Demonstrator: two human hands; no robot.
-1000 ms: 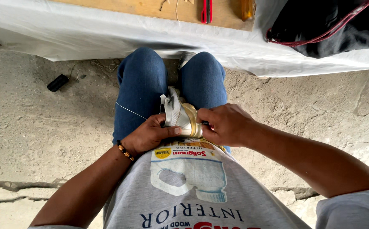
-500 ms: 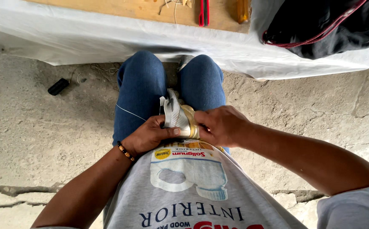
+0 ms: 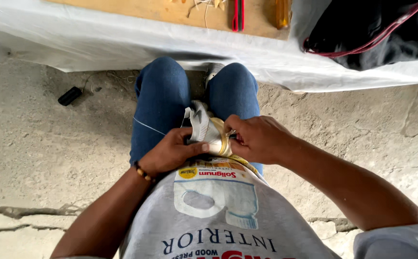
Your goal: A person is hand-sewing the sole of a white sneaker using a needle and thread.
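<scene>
I sit with my knees in blue jeans together, looking down into my lap. My left hand (image 3: 173,152) grips a small bundle (image 3: 204,128) of white cloth or tape bound with a yellowish band, thumb pressed across it. My right hand (image 3: 257,139) closes on the bundle's right side, fingertips pinching at the band. A thin white thread (image 3: 147,126) runs from the bundle across my left thigh. What the wrapping holds inside is hidden.
A low wooden board (image 3: 180,12) on a white plastic sheet (image 3: 122,43) lies ahead, with a red-handled tool (image 3: 238,14) and an orange-handled tool (image 3: 282,13) on it. A black bag (image 3: 377,33) sits at top right. A small black object (image 3: 70,96) lies on the cracked concrete floor.
Both hands stay on the bundle; the right fingers have shifted slightly along the yellow band. The view has drifted a little.
</scene>
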